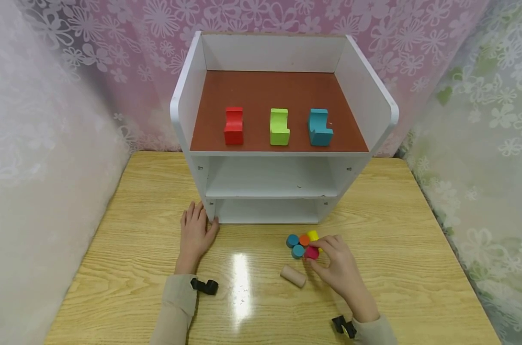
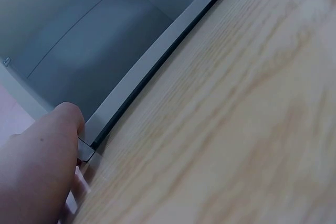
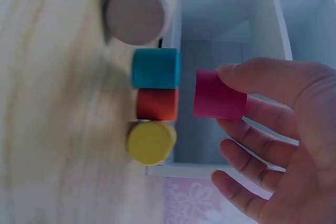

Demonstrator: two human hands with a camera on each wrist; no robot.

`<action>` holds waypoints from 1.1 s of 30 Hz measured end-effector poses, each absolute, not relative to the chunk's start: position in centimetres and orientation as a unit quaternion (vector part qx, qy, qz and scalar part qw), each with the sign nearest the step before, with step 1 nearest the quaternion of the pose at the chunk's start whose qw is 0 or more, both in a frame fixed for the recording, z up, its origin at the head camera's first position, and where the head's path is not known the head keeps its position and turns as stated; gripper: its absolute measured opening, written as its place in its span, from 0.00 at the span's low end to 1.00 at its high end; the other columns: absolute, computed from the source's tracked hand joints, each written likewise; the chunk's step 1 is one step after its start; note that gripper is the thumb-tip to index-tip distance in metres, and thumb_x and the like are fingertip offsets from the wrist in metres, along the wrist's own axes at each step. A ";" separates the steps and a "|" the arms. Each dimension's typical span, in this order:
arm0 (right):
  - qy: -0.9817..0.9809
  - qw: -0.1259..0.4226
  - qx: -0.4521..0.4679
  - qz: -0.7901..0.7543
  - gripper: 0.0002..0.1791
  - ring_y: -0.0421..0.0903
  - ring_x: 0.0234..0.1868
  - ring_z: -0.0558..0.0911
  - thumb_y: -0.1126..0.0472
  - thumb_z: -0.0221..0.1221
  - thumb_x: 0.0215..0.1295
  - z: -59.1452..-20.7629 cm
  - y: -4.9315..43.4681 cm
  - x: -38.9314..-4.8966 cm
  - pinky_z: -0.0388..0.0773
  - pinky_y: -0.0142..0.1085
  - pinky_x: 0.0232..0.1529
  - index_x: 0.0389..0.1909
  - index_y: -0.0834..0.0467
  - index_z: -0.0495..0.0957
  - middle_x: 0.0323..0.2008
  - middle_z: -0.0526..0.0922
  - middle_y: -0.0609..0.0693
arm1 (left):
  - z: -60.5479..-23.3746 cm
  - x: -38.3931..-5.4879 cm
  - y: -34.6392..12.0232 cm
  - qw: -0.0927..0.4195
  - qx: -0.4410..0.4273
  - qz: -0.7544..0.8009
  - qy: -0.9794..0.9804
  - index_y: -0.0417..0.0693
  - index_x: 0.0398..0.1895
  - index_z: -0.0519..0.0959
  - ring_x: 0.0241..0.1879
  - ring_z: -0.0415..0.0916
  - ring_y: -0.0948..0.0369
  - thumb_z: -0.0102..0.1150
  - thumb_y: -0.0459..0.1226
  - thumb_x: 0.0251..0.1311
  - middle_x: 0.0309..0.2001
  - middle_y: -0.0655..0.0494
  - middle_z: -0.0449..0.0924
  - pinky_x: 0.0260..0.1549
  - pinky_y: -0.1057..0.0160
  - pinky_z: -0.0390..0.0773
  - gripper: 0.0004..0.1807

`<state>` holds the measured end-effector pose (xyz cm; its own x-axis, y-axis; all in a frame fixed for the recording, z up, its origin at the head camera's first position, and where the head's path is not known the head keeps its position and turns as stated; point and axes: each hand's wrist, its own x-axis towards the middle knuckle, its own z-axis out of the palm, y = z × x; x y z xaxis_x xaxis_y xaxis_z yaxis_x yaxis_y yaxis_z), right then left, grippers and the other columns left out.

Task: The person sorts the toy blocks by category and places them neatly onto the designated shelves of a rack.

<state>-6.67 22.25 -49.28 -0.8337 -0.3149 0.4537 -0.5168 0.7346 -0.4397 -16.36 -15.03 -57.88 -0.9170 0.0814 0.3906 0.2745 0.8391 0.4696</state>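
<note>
My left hand holds the white shelf unit at its lower left front corner; the thumb bends round the side panel and the other fingers lie along the outside. My right hand pinches a magenta cylinder block between thumb and fingertips, raised off the table. Close by it stand two blue cylinders, an orange cylinder and a yellow cylinder. The hand partly hides the yellow in the head view. A plain wooden cylinder lies on its side nearer to me.
On the unit's brown top shelf stand three notched blocks: red, lime green and blue. Below are two white compartments. The unit stands on a wood-grain table with patterned cloth around it.
</note>
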 end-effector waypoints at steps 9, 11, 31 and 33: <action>-0.904 0.199 0.240 0.293 0.18 0.46 0.39 0.72 0.64 0.71 0.41 -47.1 21.9 -7.0 0.68 0.32 0.40 0.37 0.61 0.81 0.36 0.80 0.48 | -57.8 -16.3 -15.0 0.181 -0.096 -0.269 -0.941 0.49 0.28 0.67 0.69 0.49 0.43 0.49 0.48 0.63 0.67 0.50 0.61 0.63 0.38 0.46 0.13; -0.900 0.209 0.244 0.294 0.18 0.46 0.39 0.73 0.64 0.71 0.41 -46.6 21.8 -7.2 0.69 0.31 0.40 0.37 0.61 0.81 0.36 0.80 0.49 | -57.7 -16.3 -15.0 0.177 -0.094 -0.272 -0.941 0.49 0.28 0.68 0.69 0.49 0.43 0.49 0.48 0.63 0.67 0.50 0.61 0.64 0.39 0.46 0.13; -0.865 0.291 0.238 0.332 0.19 0.46 0.41 0.76 0.68 0.69 0.45 -40.1 19.9 -9.9 0.70 0.29 0.46 0.42 0.61 0.81 0.39 0.79 0.50 | -57.7 -16.3 -15.0 0.188 -0.101 -0.268 -0.939 0.49 0.28 0.68 0.69 0.49 0.41 0.49 0.47 0.63 0.67 0.50 0.61 0.63 0.37 0.46 0.13; -0.860 0.302 0.231 0.339 0.18 0.46 0.40 0.76 0.68 0.68 0.47 -39.6 19.6 -10.3 0.70 0.27 0.45 0.42 0.61 0.81 0.40 0.79 0.51 | -57.7 -16.3 -15.0 0.187 -0.101 -0.270 -0.939 0.49 0.29 0.68 0.69 0.49 0.42 0.50 0.47 0.63 0.67 0.49 0.61 0.63 0.37 0.46 0.13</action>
